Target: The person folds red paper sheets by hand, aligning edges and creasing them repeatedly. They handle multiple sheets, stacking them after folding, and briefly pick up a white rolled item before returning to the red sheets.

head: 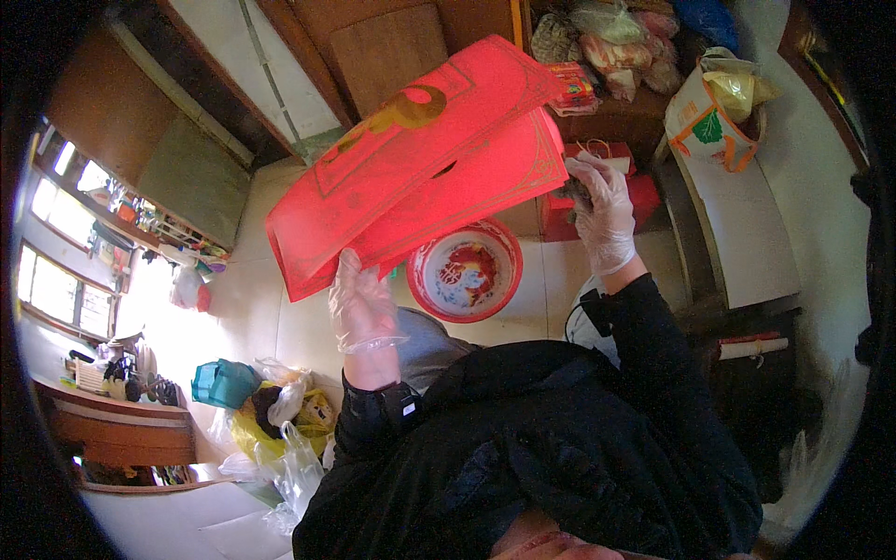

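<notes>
A large folded red bag or sheet (420, 168) with gold print is held up before me. My left hand (365, 301), in a clear thin glove, grips its lower left edge. Near its right corner is my right hand (598, 210), gloved alike, with its fingers curled around a small dark thing (578, 190), perhaps a cloth; whether it also touches the red material cannot be told. Under the red material, on the floor, stands a red-rimmed basin (514, 269) with a patterned bottom.
Red boxes (640, 203) stand beyond my right hand. A white tote bag (700, 122) and plastic-wrapped goods (623, 52) lie on furniture at the upper right. Several plastic bags (280, 413) and a teal bag (222, 383) are on the floor at the lower left. A wooden bench (742, 231) stands at the right.
</notes>
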A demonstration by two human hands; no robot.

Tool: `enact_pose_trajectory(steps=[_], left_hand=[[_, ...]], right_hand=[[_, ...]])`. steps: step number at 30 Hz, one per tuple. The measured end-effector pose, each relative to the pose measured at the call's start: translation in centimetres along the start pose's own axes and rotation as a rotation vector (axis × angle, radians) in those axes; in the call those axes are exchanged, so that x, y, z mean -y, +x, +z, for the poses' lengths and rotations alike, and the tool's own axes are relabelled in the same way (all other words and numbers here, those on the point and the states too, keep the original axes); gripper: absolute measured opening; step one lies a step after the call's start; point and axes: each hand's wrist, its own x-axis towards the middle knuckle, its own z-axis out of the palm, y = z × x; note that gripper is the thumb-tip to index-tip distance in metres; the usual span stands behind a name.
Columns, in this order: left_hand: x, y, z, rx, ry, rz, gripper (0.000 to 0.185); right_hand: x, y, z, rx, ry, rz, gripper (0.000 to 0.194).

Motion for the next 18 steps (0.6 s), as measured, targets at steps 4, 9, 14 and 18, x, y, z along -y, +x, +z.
enact_pose_trajectory(steps=[4, 9, 14, 18], left_hand=[[0.0, 0.2, -0.3, -0.097, 0.018, -0.038, 0.046], [0.5, 0.6, -0.6, 0.027, -0.012, 0.058, 0.043], [0.8, 0.4, -0.6, 0.019, -0.033, 0.065, 0.034], [0.8, -0.2, -0.2, 0.139, -0.118, -0.057, 0.021]], right_hand=[[-0.3, 0.0, -0.9, -0.084, 0.101, 0.133, 0.045], [4.6, 1.1, -3.1, -0.342, -0.011, -0.247, 0.041], [9.3, 0.3, -3.2, -0.16, -0.155, -0.355, 0.052], [8.9, 0.1, -1.4, 0.053, -0.256, -0.217, 0.058]])
